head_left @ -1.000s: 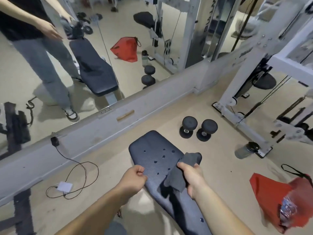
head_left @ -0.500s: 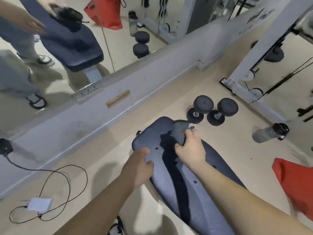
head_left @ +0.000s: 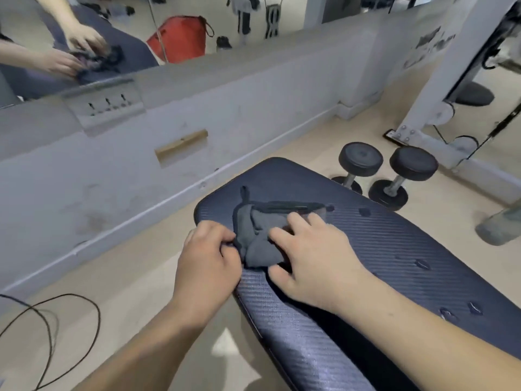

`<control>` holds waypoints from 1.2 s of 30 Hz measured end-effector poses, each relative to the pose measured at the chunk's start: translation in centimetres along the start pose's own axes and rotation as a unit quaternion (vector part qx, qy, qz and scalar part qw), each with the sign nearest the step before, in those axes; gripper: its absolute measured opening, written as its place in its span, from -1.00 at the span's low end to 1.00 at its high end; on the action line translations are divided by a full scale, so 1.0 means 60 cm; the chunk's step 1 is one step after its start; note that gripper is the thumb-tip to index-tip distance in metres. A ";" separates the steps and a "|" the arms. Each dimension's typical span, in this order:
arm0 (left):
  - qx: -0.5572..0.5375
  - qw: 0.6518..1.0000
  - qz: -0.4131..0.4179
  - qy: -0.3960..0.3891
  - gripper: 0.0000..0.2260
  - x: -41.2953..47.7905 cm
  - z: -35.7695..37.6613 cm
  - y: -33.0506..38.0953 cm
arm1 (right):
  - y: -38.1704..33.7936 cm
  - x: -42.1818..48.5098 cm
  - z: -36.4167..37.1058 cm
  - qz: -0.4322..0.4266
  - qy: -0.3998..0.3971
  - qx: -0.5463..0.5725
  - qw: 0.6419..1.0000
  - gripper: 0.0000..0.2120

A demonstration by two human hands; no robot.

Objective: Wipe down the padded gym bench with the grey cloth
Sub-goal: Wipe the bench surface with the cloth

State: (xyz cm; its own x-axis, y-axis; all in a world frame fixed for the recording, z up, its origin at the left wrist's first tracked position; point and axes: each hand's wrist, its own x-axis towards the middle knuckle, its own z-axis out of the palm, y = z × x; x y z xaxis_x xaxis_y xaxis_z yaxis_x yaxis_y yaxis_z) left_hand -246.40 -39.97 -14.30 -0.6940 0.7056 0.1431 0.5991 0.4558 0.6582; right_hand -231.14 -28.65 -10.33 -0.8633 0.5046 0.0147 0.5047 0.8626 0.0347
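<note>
The padded gym bench [head_left: 380, 249] is dark blue with a ribbed texture and runs from the middle of the view to the lower right. The grey cloth [head_left: 259, 235] lies bunched on its near-left end. My left hand [head_left: 208, 263] pinches the cloth's left edge at the side of the pad. My right hand [head_left: 315, 258] lies flat with fingers spread, pressing the cloth's right part onto the pad. Several small dark marks dot the bench surface to the right.
Two black dumbbells [head_left: 386, 173] stand on the floor right of the bench. A white wall base with a mirror [head_left: 112, 38] runs behind. A white machine frame [head_left: 439, 88] rises at right. A black cable [head_left: 56, 334] loops at lower left; a bottle [head_left: 499, 227] lies at right.
The view has dropped closer to the bench. My left hand moved from the pad's edge onto the cloth, and my right hand opened flat over it instead of clutching it.
</note>
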 end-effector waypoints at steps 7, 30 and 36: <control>0.081 0.995 0.040 -0.038 -0.77 -0.038 -0.024 -0.001 | -0.040 -0.064 -0.009 0.022 -0.066 0.052 0.996 -0.62; 0.053 0.985 0.076 -0.145 -0.66 -0.026 -0.064 -0.045 | -0.028 0.086 0.007 0.048 -0.148 0.077 0.985 -0.42; 0.076 0.985 0.067 -0.142 -0.57 -0.029 -0.047 -0.036 | -0.022 -0.115 0.002 -0.034 -0.132 0.051 0.989 -0.37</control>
State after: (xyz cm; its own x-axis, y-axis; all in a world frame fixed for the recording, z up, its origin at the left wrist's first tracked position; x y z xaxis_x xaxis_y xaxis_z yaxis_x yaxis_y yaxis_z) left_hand -247.65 -43.72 -13.89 -0.4778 0.8784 -0.0045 0.7455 0.4082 0.5269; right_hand -225.86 -33.28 -10.57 -0.8710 0.4251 -0.2463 0.4544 0.8876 -0.0750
